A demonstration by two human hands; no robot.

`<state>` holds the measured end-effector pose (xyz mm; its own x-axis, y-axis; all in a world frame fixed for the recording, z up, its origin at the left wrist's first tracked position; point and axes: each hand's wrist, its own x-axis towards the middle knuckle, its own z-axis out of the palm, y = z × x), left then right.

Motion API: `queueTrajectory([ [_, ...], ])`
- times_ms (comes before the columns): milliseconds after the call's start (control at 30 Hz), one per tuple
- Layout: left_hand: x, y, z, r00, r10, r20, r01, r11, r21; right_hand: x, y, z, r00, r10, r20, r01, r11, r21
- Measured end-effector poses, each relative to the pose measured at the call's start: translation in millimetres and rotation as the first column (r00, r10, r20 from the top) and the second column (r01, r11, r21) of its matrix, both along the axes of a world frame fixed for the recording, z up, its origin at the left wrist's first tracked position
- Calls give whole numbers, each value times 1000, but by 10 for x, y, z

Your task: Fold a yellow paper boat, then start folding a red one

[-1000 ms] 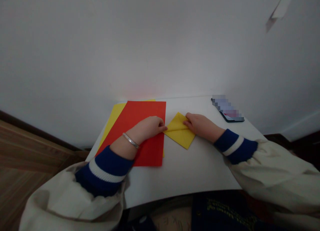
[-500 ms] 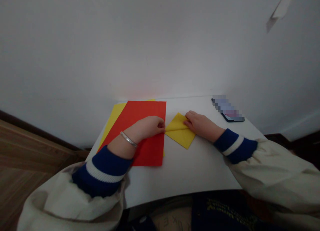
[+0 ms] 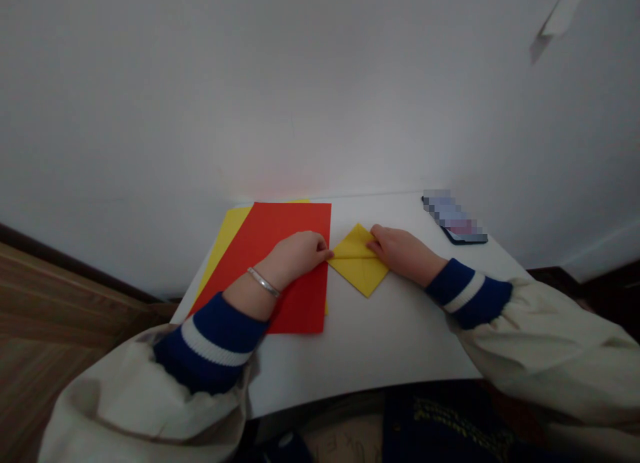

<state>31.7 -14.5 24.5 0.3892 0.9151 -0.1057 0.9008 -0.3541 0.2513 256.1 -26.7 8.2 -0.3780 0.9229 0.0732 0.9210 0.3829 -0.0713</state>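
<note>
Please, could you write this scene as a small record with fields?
left hand: pinches left corner of folded yellow paper
right hand: holds its right side
folded paper: diamond-shaped outline, crease across
red sheet: beneath left forearm, overlapping yellow sheet
phone: far right of white table, screen pixelated
cuffs: blue, white stripe

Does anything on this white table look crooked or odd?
The flat yellow paper beneath the red rectangular paper isn't lined up with it, poking out leftward, and blocky pixels oddly cover the dark-edged phone at the far right. I see no obvious tear in the folded yellow paper square.
</note>
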Motion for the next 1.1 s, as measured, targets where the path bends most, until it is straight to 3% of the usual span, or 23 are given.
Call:
queueTrajectory([
  [233,-23,22,-13,999,-9,-31,9,1000,11,0,-5,14,1000,-11,4,11,1000,-17],
  [433,-51,-24,60,997,23,-71,-25,999,-28,13,14,2,1000,9,-22,-10,999,-34],
  [600,-11,-61,48,999,11,41,-8,998,-60,8,8,9,999,21,-46,-22,999,-36],
  [667,33,-72,21,992,24,120,-26,1000,16,4,-2,16,997,32,-66,-35,998,-43],
  [733,81,-88,-17,978,7,210,-52,976,212,0,-12,20,995,52,-89,-57,997,-47],
  [800,119,-100,-77,954,-153,256,48,925,376,-3,-19,18,992,69,-109,-75,996,-45],
  [900,147,-91,-203,903,-381,197,285,876,388,-2,-16,1,989,79,-127,-84,996,-31],
  [1000,164,-52,-321,900,-416,129,365,882,297,0,4,-22,985,86,-149,-89,996,-13],
  [1100,192,-14,-375,921,-374,111,332,900,283,1,34,-51,977,121,-175,-113,992,56],
])
